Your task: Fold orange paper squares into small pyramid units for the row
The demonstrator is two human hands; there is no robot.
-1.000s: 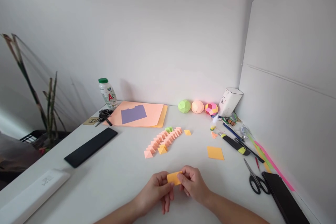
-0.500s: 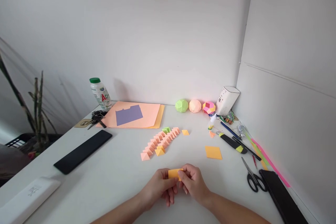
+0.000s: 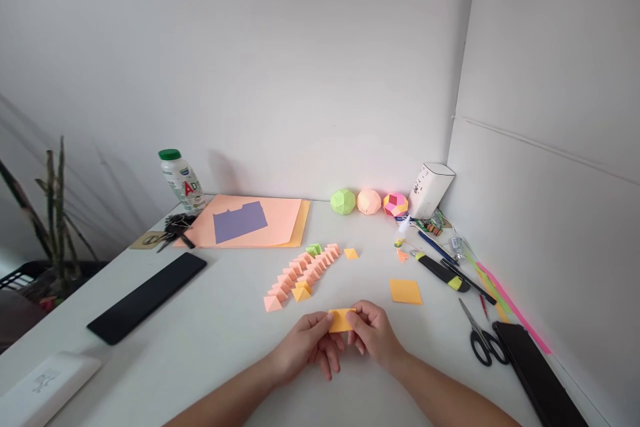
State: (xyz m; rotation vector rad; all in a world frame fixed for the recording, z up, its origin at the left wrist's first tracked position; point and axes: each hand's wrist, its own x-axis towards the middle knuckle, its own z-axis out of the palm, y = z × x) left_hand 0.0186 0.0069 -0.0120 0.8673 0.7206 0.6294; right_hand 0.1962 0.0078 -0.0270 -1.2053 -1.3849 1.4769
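Observation:
Between my two hands is a folded orange piece of paper [image 3: 341, 321], a small rectangle held just above the table. My left hand [image 3: 309, 345] pinches its left end with thumb and fingers, the lower fingers curled beneath. At the right end, my right hand [image 3: 374, 333] grips it with the thumb on the front face. Ahead of the hands lie two rows of folded peach paper pieces [image 3: 286, 280], with a few orange folded pieces [image 3: 301, 291] and green ones [image 3: 313, 249] at the ends. A flat orange paper square [image 3: 406, 291] rests to the right.
Right side: scissors [image 3: 482, 337], a black phone-like slab [image 3: 535, 373], a cutter [image 3: 440, 271], a glue bottle [image 3: 401, 233]. Three paper balls [image 3: 369, 201] line the wall. Left: peach sheets [image 3: 285, 213], a black bar [image 3: 150, 297], a white box [image 3: 50, 387], a bottle [image 3: 183, 180].
Both hands have moved slightly up and to the right with the folded orange paper, and more of its front face shows. The camera view has shifted a little.

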